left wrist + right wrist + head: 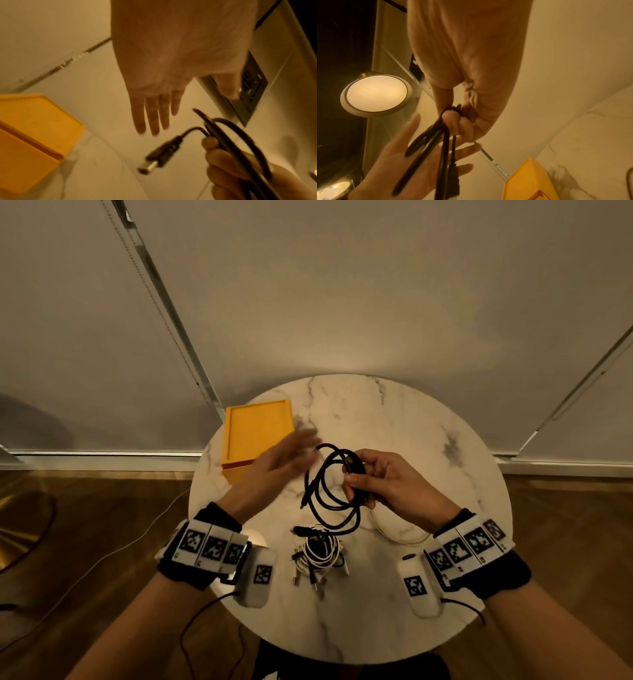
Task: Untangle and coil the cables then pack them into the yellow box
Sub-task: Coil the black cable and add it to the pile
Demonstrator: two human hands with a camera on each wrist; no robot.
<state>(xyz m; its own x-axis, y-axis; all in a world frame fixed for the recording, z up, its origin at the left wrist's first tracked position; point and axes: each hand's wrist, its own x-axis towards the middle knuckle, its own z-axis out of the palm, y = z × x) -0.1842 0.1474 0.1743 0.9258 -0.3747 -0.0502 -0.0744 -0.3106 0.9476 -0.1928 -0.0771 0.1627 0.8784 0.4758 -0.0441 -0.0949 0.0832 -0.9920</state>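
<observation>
My right hand [363, 484] grips a black cable [325, 487] gathered into loose loops above the middle of the round marble table [411, 440]. One USB plug [154, 161] of it hangs free. My left hand [291, 453] is blurred, flat, fingers straight, just left of the loops and holding nothing. The yellow box [257, 433] stands at the table's back left with its lid on. A tangle of white and black cables [318, 553] lies on the table near me, under the hanging loops. In the right wrist view the fingers [453, 121] curl round the cable strands [443, 148].
A thin white cable loop [400, 534] lies on the table under my right wrist. A round lamp [376, 93] glows at the left of the right wrist view. Wood floor surrounds the table, with a cord [102, 556] running across it at left.
</observation>
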